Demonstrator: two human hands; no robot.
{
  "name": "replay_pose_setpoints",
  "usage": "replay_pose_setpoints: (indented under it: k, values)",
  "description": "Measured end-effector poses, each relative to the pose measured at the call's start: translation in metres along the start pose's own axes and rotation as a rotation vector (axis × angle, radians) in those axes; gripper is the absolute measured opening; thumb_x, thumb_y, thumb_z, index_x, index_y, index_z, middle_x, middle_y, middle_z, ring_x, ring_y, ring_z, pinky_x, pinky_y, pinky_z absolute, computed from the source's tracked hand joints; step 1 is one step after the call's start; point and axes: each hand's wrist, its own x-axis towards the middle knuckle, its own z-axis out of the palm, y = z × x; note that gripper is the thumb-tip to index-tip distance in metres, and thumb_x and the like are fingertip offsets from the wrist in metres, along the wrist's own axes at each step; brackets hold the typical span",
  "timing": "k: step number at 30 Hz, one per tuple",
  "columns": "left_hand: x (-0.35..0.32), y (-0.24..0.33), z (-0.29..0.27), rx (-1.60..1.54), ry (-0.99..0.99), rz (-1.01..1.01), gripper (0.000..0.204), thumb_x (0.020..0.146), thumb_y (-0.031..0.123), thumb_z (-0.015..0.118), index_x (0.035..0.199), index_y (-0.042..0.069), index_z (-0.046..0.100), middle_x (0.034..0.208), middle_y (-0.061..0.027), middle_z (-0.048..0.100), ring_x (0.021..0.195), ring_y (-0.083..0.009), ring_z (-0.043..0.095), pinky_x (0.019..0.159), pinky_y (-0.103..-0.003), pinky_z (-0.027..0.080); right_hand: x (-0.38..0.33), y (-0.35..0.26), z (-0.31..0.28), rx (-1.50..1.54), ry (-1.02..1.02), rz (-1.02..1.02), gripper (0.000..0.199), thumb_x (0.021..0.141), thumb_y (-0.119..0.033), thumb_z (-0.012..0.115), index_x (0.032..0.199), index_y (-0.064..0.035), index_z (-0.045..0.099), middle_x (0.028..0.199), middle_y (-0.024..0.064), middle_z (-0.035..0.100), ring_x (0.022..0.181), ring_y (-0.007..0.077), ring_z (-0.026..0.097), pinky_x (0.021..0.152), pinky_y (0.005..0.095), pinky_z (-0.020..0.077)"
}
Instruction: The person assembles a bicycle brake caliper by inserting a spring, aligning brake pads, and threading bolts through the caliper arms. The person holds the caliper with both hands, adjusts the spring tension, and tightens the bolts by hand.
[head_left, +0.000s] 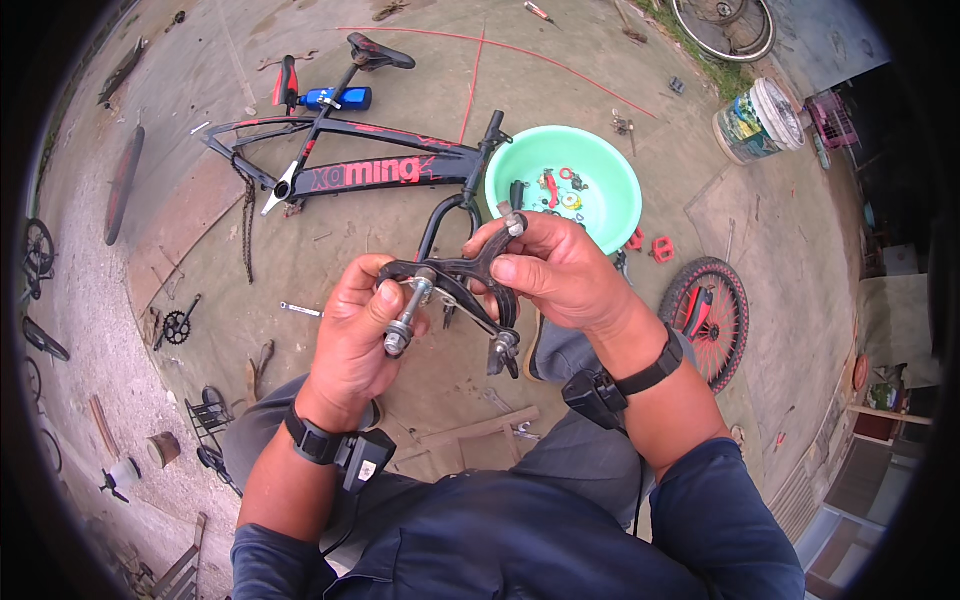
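Note:
Between my two hands is a black bicycle caliper brake [455,268], with a long silver bolt [408,318] sticking out of it toward me. My left hand [352,335] pinches the brake's left arm, thumb beside the bolt. Fingers of my right hand [550,270] are closed round its right arm, the thumb pressed on top. A brake pad holder [503,352] hangs at the lower right end. Just beyond the brake lies a black and red bicycle frame [390,170] with its fork and saddle [380,52] attached.
A mint-green basin [620,200] with small parts stands behind my right hand. Right of it are red pedals [662,249] and a wheel [715,320]. A crankset [178,327], a wrench [300,310] and pliers [262,365] lie to the left. A bucket [755,120] stands far right.

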Motion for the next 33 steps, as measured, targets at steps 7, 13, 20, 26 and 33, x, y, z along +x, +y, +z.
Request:
replay_pose_setpoints:
  k: [7,13,20,26,33]
  values:
    - [-0.0003,-0.0002,-0.0011,-0.007,-0.005,-0.012,0.021,0.1,0.026,0.059,0.117,0.012,0.057,0.072,-0.0004,0.054,0.052,-0.0071,0.043,0.067,-0.03,0.043,0.0,-0.0004,-0.0005,-0.003,-0.001,-0.001,0.026,0.098,-0.016,0.063,0.119,-0.0011,0.061,0.09,0.0028,0.069,0.073,0.0087,0.067,0.058,0.0211,0.0505]
    - [-0.0001,-0.0009,-0.0016,-0.009,-0.004,-0.023,0.021,0.1,0.025,0.061,0.117,0.012,0.057,0.072,-0.0011,0.055,0.052,-0.0072,0.043,0.066,-0.03,0.043,0.0001,-0.0012,-0.0021,-0.001,-0.001,0.013,0.027,0.098,-0.017,0.063,0.119,-0.0002,0.061,0.091,0.0037,0.069,0.071,0.0091,0.067,0.057,0.0209,0.0502]
    - [-0.0002,-0.001,-0.0027,-0.055,-0.015,-0.036,0.022,0.098,0.024,0.063,0.115,0.011,0.057,0.08,-0.0018,0.058,0.057,-0.0074,0.046,0.065,-0.03,0.045,0.0004,-0.0026,-0.0021,-0.065,-0.009,-0.016,0.026,0.097,-0.015,0.064,0.118,-0.0003,0.061,0.09,0.0033,0.069,0.072,0.0085,0.067,0.058,0.0212,0.051]
    - [-0.0005,-0.0019,-0.0069,-0.125,-0.043,-0.054,0.025,0.095,0.022,0.068,0.113,0.008,0.057,0.098,-0.0042,0.066,0.072,-0.0086,0.056,0.066,-0.03,0.049,-0.0014,-0.0057,0.0008,-0.074,0.05,0.029,0.022,0.092,-0.008,0.064,0.112,0.0009,0.063,0.09,0.0087,0.069,0.074,0.0137,0.067,0.064,0.0269,0.0572]
    - [-0.0008,-0.0021,-0.0026,-0.059,-0.02,-0.038,0.021,0.099,0.024,0.062,0.114,0.011,0.057,0.08,-0.0011,0.058,0.057,-0.007,0.046,0.065,-0.029,0.044,-0.0013,-0.0044,0.0016,-0.065,0.063,0.039,0.023,0.092,-0.009,0.064,0.113,0.0007,0.062,0.09,0.0094,0.069,0.072,0.0139,0.067,0.064,0.0263,0.0562]
